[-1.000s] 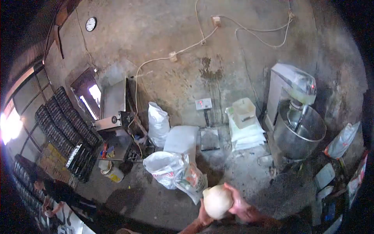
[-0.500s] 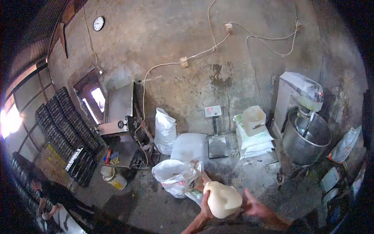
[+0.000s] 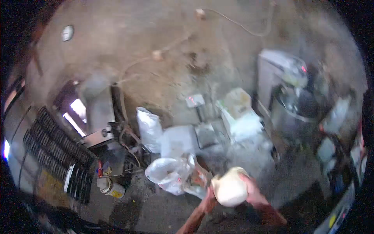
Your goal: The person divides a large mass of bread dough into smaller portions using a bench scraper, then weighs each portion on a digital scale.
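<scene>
A large pale lump of dough [image 3: 230, 187] is held up in front of me between both hands. My left hand [image 3: 209, 195] supports it from the lower left. My right hand [image 3: 253, 190] wraps its right side. Just left of the dough an open white plastic sack [image 3: 168, 174] slumps on the dirty floor. The whole view is blurred by motion.
A dough mixer with a steel bowl [image 3: 294, 107] stands at the right against the wall. A platform scale [image 3: 202, 128], white sacks [image 3: 150, 126] and a lidded tub [image 3: 235, 103] sit along the wall. Dark baking trays [image 3: 54, 148] lean at left near a metal machine [image 3: 105, 132].
The view has swung and blurred. The dough has kept between both hands and now sits a little higher and more to the right, with my right hand closed further around it.
</scene>
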Demonstrator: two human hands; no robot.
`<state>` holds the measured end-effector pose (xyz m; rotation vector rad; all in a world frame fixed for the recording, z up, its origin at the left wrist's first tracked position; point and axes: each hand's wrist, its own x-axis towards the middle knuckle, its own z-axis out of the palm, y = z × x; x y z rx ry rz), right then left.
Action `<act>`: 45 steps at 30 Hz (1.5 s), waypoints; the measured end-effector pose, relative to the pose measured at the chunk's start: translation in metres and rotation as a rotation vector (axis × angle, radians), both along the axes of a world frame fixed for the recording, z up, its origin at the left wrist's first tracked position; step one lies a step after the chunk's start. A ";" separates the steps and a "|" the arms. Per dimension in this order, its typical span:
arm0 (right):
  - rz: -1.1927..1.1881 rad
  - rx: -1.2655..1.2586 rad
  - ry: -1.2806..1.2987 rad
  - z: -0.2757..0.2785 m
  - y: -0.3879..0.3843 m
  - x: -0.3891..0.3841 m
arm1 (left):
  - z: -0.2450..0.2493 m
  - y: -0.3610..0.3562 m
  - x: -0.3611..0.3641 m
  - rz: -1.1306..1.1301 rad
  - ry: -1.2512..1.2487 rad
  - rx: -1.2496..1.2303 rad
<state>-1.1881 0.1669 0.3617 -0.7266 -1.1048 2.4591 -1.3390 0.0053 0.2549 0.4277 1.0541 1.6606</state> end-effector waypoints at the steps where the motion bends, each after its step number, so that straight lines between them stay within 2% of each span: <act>1: 0.079 0.034 -0.005 0.003 -0.001 0.006 | -0.008 0.005 0.006 -0.011 -0.018 0.039; 2: 0.146 0.064 -0.005 0.000 0.002 0.009 | -0.012 0.009 0.011 -0.032 -0.028 0.067; 5: -0.037 0.476 -0.063 -0.017 0.011 0.029 | -0.018 0.021 0.007 -0.177 -0.031 0.029; 6: -0.080 0.326 -0.175 0.004 0.012 0.044 | -0.021 0.024 0.005 -0.228 -0.022 0.013; 7: -0.176 0.274 -0.161 -0.001 0.015 0.058 | -0.019 0.033 0.008 -0.274 -0.002 0.027; 8: -0.255 0.350 -0.103 -0.003 0.023 0.073 | -0.010 0.047 0.015 -0.317 0.025 0.061; 9: -0.297 0.420 -0.169 -0.008 0.033 0.091 | 0.021 0.071 0.036 -0.340 0.106 0.154; 11: -0.696 1.086 -0.271 -0.008 0.056 0.125 | 0.070 0.120 0.073 -0.463 0.370 0.391; 13: -0.500 0.677 -0.032 -0.011 0.065 0.171 | 0.096 0.165 0.111 -0.613 0.647 0.646; 14: -0.419 0.495 0.102 -0.011 0.071 0.197 | 0.090 0.179 0.132 -0.589 0.341 0.624; 15: -0.313 0.451 0.050 -0.007 0.072 0.222 | 0.081 0.192 0.151 -0.569 0.043 0.586; 16: -0.346 0.427 0.070 -0.007 0.071 0.245 | 0.065 0.206 0.174 -0.545 -0.254 0.517; 18: -0.401 0.361 0.099 -0.002 0.060 0.282 | 0.070 0.229 0.216 -0.649 -0.309 0.545; 20: -0.512 0.511 -0.020 0.017 0.051 0.319 | 0.091 0.240 0.258 -0.700 0.001 0.449; 22: -0.633 0.463 -0.131 0.006 0.049 0.345 | 0.110 0.256 0.300 -0.748 0.404 0.342; 24: -0.732 0.478 -0.251 -0.001 0.049 0.370 | 0.119 0.273 0.336 -0.883 0.849 0.502; 25: -0.804 0.510 -0.303 0.002 0.048 0.382 | 0.126 0.284 0.355 -0.963 0.847 0.539; 28: -0.620 0.829 -0.674 0.031 0.058 0.431 | 0.100 0.329 0.396 -1.503 0.365 0.432; 29: -0.687 0.768 -0.484 0.026 0.062 0.438 | 0.105 0.332 0.413 -1.568 0.227 0.337; 30: -0.701 0.887 -0.486 0.033 0.067 0.449 | 0.109 0.338 0.430 -1.670 0.118 0.238; 31: -0.719 1.006 -0.489 0.039 0.073 0.460 | 0.111 0.345 0.448 -1.720 0.036 0.249; 32: -0.624 0.944 -0.525 0.045 0.079 0.469 | 0.112 0.351 0.462 -1.765 -0.042 0.252; 35: -0.681 1.021 -0.511 0.024 0.107 0.497 | 0.111 0.371 0.493 -1.755 -0.087 0.202; 37: -0.873 1.043 -0.431 0.019 0.126 0.512 | 0.094 0.393 0.505 -1.703 -0.218 0.201; 39: -1.002 1.008 -0.391 0.015 0.142 0.527 | 0.108 0.411 0.526 -1.662 -0.086 0.345; 41: -1.275 1.031 -0.533 0.013 0.166 0.525 | 0.122 0.436 0.547 -1.766 -0.061 0.368; 44: -1.466 1.026 -0.825 0.002 0.182 0.535 | 0.126 0.486 0.576 -1.899 0.051 0.393; 45: -1.560 0.984 -0.866 -0.004 0.184 0.538 | 0.127 0.506 0.590 -1.945 0.198 0.484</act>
